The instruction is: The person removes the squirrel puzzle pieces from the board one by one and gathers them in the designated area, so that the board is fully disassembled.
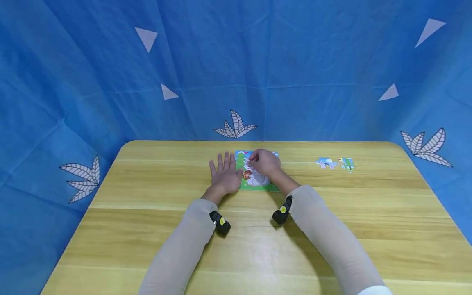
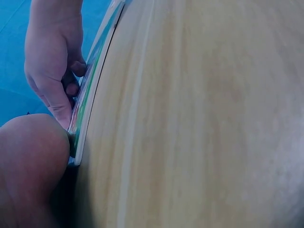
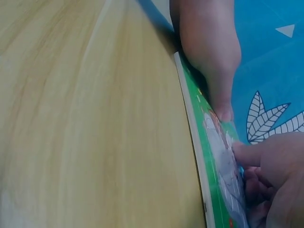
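A jigsaw puzzle (image 1: 259, 187) with a white figure and a green border lies flat at the table's far side. My left hand (image 1: 225, 178) rests at its left edge, fingers spread and straight. In the right wrist view, the left thumb (image 3: 222, 105) reaches onto the puzzle's surface. Over the upper middle of the puzzle is my right hand (image 1: 266, 163), its fingers bent. The right thumb (image 3: 248, 154) touches the picture, while the other right fingers curl close to it. Whether a piece is between the right fingertips is hidden.
Two loose puzzle pieces, one blue and white (image 1: 326, 162) and one with a green tree (image 1: 347, 164), lie to the right of the puzzle. Behind the wooden table (image 1: 147, 229) hangs a blue cloth (image 1: 221, 53) with leaf and triangle prints.
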`<state>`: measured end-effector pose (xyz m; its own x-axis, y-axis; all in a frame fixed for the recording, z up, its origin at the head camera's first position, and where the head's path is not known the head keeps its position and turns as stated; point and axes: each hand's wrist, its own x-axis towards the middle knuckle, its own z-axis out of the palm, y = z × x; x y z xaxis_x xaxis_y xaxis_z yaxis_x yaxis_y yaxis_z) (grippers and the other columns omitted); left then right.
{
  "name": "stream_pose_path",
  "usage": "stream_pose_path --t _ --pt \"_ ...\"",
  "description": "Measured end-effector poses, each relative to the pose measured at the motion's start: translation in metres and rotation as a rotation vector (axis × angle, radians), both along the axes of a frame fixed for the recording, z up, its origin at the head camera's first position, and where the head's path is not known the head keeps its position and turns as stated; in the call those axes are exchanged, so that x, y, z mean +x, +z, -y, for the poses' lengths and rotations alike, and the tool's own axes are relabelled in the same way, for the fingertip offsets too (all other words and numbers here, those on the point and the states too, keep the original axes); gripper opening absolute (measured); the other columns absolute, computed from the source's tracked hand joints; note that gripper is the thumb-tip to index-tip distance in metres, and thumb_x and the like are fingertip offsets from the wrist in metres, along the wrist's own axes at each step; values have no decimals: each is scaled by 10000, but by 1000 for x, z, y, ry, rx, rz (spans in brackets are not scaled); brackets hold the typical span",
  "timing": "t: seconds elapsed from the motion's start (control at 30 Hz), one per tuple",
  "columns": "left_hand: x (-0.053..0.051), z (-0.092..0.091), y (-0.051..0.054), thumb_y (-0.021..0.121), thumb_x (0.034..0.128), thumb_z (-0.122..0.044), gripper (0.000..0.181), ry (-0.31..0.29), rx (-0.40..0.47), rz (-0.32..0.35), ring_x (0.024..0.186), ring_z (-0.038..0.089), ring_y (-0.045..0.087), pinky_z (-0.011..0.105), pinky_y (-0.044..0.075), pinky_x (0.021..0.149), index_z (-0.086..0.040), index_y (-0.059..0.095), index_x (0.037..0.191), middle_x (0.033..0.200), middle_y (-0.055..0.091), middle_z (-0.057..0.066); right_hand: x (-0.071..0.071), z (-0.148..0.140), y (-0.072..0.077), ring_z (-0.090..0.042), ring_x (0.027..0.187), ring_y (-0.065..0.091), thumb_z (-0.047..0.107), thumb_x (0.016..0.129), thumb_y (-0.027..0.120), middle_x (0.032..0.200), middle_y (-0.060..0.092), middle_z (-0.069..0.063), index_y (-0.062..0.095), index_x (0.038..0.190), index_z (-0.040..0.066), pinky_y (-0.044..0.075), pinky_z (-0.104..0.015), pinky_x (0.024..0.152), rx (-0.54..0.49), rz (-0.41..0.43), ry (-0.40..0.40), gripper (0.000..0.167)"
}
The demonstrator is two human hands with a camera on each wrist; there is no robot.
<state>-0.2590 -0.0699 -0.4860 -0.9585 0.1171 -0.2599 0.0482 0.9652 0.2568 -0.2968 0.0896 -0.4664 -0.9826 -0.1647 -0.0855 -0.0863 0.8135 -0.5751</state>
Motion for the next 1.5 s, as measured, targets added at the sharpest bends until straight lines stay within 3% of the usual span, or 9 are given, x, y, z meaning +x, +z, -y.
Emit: stream_pose_path --t 0.3,0.57,0.8,1.13,1.37,1.5 --pt "-4 1 -5 184 1097 -482 699 6 4 -16 1507 291 -276 564 -248 1150 -118 -101 1621 1674 -209 62 -1 0 -1 -173 762 605 293 962 721 872 684 -16 724 995 129 452 -342 683 -67 -7 -20 167" --pt "-3 0 -4 187 1100 -477 695 1 1 -2 1506 289 -282 561 -242 1156 -122 -113 1617 1670 -224 57 -1 -2 1 -223 875 648 256 932 751 972 751 -52 775 991 110 472 -379 796 -233 66 -149 159" --pt "3 -1 2 196 1101 -466 692 -3 7 -28 1525 305 -240 571 -207 1176 -109 -69 1631 1690 -172 80 -3 -2 5 -243 886 631 250 895 790 998 724 -80 698 1107 128 461 -386 828 -283 123 -221 261" --pt "5 0 2 183 1098 -465 689 -2 0 -40 1532 301 -221 564 -188 1188 -105 -53 1636 1700 -146 76 0 0 4 -241 876 640 236 946 727 1026 743 -92 713 1130 151 432 -370 786 -307 103 -194 204" --pt "-1 0 -3 186 1097 -479 695 -1 -3 -6 1513 286 -268 561 -221 1169 -125 -99 1623 1683 -198 58 -1 -6 7 -157 706 586 158 957 711 902 699 -74 709 1146 86 456 -265 633 -470 120 -195 202" --pt "2 0 1 193 1098 -470 696 1 9 -15 1525 298 -243 565 -210 1175 -111 -79 1628 1692 -174 73 0 -17 16 -151 662 542 147 976 685 912 674 -56 687 1196 47 457 -281 620 -552 165 -168 242"
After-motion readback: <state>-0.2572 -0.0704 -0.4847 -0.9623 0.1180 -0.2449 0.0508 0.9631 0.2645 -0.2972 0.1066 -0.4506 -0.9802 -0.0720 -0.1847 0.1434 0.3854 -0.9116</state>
